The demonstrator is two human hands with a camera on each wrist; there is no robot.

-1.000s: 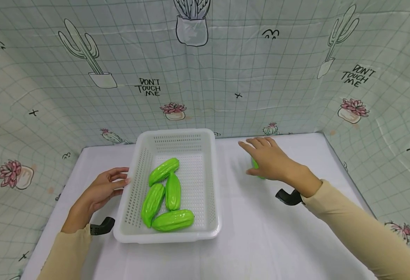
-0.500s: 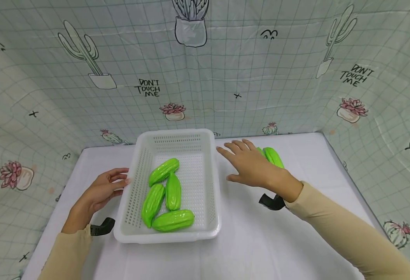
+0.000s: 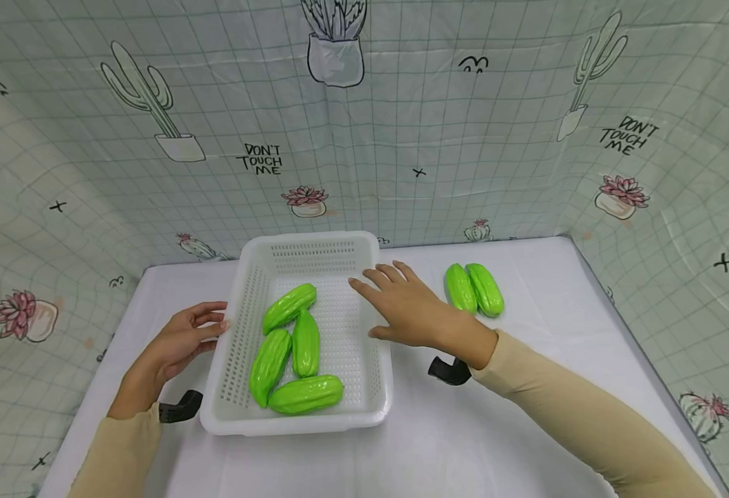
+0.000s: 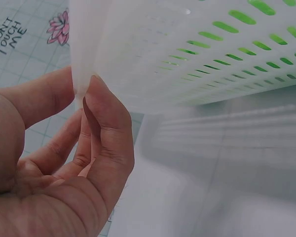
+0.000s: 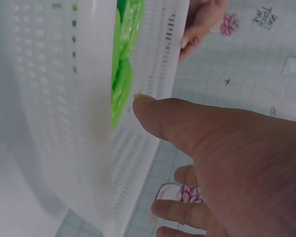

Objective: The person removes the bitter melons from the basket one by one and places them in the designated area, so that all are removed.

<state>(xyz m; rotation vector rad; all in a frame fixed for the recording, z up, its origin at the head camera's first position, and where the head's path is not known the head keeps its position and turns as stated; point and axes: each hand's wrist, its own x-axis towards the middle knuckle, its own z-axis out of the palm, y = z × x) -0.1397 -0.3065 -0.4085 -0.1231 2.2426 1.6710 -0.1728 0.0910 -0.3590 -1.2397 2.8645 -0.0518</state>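
Note:
A white perforated plastic basket stands on the table. Inside lie several glossy bright green, ridged, gourd-like vegetables, grouped toward its left and front. Thumb and fingers of my left hand pinch the basket's left rim; the left wrist view shows the fingertips right at the rim. My right hand reaches over the right rim, fingers spread and holding nothing. In the right wrist view its thumb overlaps the basket's inside.
Two more green ridged vegetables lie side by side on the white-covered table, right of the basket and behind the right forearm. A grid-patterned cloth with cactus drawings rises behind the table and at both sides.
My right hand has moved left from over the two vegetables on the table to above the basket's right rim, uncovering them. My left hand has stayed at the left rim.

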